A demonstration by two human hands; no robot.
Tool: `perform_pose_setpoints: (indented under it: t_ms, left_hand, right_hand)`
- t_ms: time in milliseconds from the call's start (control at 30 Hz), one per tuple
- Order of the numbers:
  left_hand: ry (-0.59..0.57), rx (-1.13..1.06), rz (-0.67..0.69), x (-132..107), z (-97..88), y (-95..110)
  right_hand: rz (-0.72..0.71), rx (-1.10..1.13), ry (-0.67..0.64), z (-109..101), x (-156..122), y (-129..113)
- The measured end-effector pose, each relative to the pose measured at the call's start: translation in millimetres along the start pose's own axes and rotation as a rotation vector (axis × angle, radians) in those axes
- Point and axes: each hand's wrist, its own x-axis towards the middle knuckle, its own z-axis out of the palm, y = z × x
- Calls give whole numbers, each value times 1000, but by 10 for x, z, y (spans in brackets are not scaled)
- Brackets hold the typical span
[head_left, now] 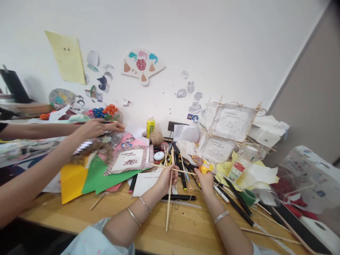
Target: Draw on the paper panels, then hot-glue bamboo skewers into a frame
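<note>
While a co-worker's hand (91, 130) hangs at the left, the left hand (167, 180) grips crossed wooden sticks (169, 202) over the table (191, 228); the right hand (205, 180) is at one stick's tip, touching a yellow thing (206, 165), its grip I cannot tell

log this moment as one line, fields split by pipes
left hand: holding crossed wooden sticks | right hand: at yellow object, grip unclear | nearby: green paper, twine ball
</note>
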Motion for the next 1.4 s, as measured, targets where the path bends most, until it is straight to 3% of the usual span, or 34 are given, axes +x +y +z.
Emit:
perform_pose_setpoints:
  t_ms: [633,1200,1400]
  left_hand:
    - [-35,-21,19,112,-74,-99]
    - [-44,10,43,78,-49,-55]
    - [-100,4,62,52,-55,-64]
  right_hand:
    - [-64,-11,-6,8,54,100]
    - [-43,28,-3,20,63,94]
    - [-45,15,20,21,77,117]
